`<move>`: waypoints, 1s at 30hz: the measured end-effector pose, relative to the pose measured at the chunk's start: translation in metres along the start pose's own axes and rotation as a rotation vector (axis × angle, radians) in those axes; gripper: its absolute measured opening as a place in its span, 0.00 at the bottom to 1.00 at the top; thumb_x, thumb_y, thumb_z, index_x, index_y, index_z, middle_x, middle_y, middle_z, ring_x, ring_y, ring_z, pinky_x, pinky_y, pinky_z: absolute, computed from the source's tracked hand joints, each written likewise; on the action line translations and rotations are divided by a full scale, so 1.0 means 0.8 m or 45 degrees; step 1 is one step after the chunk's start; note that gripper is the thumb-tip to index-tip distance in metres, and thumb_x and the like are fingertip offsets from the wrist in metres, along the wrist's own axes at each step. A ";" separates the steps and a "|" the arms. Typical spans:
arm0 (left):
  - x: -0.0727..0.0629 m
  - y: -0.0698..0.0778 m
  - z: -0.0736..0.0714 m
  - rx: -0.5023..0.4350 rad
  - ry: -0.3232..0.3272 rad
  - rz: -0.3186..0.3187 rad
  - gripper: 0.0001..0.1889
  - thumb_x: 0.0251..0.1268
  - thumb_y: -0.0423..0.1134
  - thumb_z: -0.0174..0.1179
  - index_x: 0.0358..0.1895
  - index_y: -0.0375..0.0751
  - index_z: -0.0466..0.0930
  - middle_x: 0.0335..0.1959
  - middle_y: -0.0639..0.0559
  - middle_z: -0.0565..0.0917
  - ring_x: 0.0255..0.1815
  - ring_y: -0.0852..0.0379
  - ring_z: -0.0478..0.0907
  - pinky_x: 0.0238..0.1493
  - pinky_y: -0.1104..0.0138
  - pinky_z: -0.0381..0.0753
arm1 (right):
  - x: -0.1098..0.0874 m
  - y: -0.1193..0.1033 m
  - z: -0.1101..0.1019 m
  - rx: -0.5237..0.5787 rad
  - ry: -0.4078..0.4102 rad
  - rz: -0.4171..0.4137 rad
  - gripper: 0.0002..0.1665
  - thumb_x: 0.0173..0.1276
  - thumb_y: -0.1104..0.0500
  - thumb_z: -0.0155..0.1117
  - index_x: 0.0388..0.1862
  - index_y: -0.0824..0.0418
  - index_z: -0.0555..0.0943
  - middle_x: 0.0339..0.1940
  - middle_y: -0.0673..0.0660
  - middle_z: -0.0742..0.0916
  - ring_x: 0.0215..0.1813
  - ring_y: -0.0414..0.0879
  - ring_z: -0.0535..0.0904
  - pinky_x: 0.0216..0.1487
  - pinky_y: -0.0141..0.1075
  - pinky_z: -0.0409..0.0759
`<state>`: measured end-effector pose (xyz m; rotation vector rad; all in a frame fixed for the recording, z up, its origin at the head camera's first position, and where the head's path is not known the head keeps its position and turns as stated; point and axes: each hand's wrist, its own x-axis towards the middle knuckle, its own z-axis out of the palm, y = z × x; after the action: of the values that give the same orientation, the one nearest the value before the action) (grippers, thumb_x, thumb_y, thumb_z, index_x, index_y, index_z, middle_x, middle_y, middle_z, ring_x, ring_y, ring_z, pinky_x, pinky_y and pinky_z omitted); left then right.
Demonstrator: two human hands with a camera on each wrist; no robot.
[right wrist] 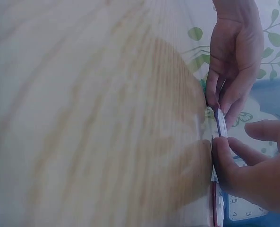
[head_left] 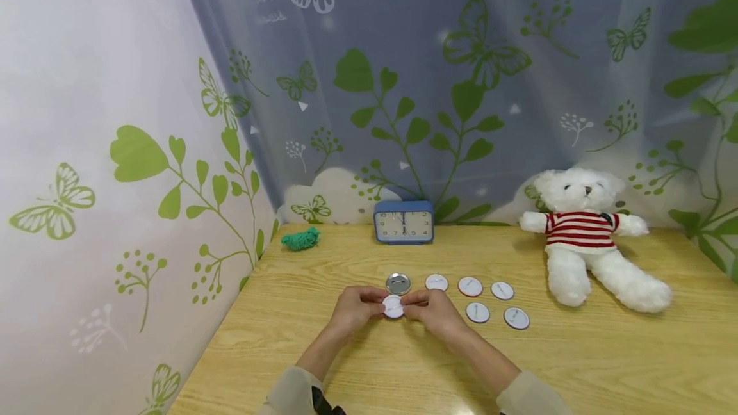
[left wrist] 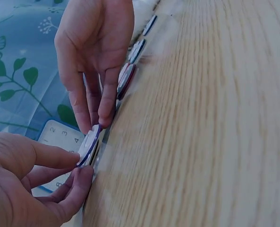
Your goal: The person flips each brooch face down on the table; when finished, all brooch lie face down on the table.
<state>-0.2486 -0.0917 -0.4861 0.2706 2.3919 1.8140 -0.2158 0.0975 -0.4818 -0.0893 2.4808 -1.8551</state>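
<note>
A round pin-back button badge (head_left: 394, 307), its white back and pin facing up, is between my two hands low over the table. My left hand (head_left: 355, 308) pinches its left edge; in the left wrist view the thumb and fingers lie on either side of the badge (left wrist: 89, 145), tilted with a purple rim. At the opposite edge, my right hand (head_left: 435, 314) grips with its fingertips. Seen from the right wrist, the badge (right wrist: 221, 124) stands edge-on between the hands. Just behind it lies a silver-backed badge (head_left: 398, 284).
Several white-backed badges lie to the right, among them a red-rimmed badge (head_left: 470, 286). A blue clock (head_left: 403, 223) stands at the back, with a green knitted item (head_left: 300, 239) to its left. A white teddy bear (head_left: 585, 235) sits on the right of the wooden table (head_left: 277, 338).
</note>
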 end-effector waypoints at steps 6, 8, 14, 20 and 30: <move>-0.001 0.004 0.001 0.007 0.004 -0.043 0.10 0.68 0.23 0.60 0.48 0.22 0.86 0.46 0.35 0.88 0.43 0.51 0.86 0.44 0.60 0.90 | -0.003 -0.003 -0.001 -0.006 0.010 0.024 0.14 0.66 0.67 0.65 0.48 0.71 0.88 0.47 0.61 0.90 0.46 0.45 0.82 0.46 0.33 0.80; -0.001 0.006 0.001 0.012 0.001 -0.055 0.10 0.70 0.24 0.59 0.47 0.21 0.86 0.46 0.35 0.88 0.41 0.52 0.86 0.45 0.60 0.90 | -0.004 -0.003 -0.002 -0.001 0.004 0.027 0.15 0.66 0.67 0.64 0.49 0.72 0.88 0.47 0.62 0.90 0.46 0.45 0.82 0.47 0.34 0.80; -0.002 0.012 0.000 0.037 -0.018 -0.102 0.12 0.73 0.30 0.58 0.48 0.22 0.86 0.44 0.37 0.88 0.40 0.54 0.86 0.45 0.61 0.90 | -0.007 -0.003 -0.003 0.114 -0.031 0.037 0.17 0.70 0.68 0.59 0.52 0.78 0.84 0.51 0.68 0.88 0.52 0.54 0.87 0.54 0.43 0.87; -0.002 0.014 0.000 0.065 -0.026 -0.127 0.14 0.73 0.32 0.58 0.49 0.23 0.86 0.44 0.39 0.89 0.40 0.55 0.85 0.46 0.61 0.90 | -0.008 -0.005 -0.003 0.171 -0.018 0.080 0.16 0.73 0.68 0.57 0.51 0.80 0.83 0.51 0.69 0.88 0.53 0.55 0.87 0.56 0.44 0.87; -0.001 0.014 0.000 0.087 -0.028 -0.165 0.14 0.73 0.34 0.58 0.48 0.24 0.86 0.43 0.40 0.87 0.42 0.54 0.83 0.49 0.61 0.88 | -0.012 -0.010 -0.009 0.276 -0.067 0.122 0.21 0.79 0.64 0.53 0.57 0.82 0.80 0.59 0.74 0.85 0.62 0.63 0.83 0.64 0.48 0.83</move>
<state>-0.2471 -0.0886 -0.4754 0.1378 2.3987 1.6676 -0.2064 0.1026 -0.4725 -0.0110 2.1929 -2.0383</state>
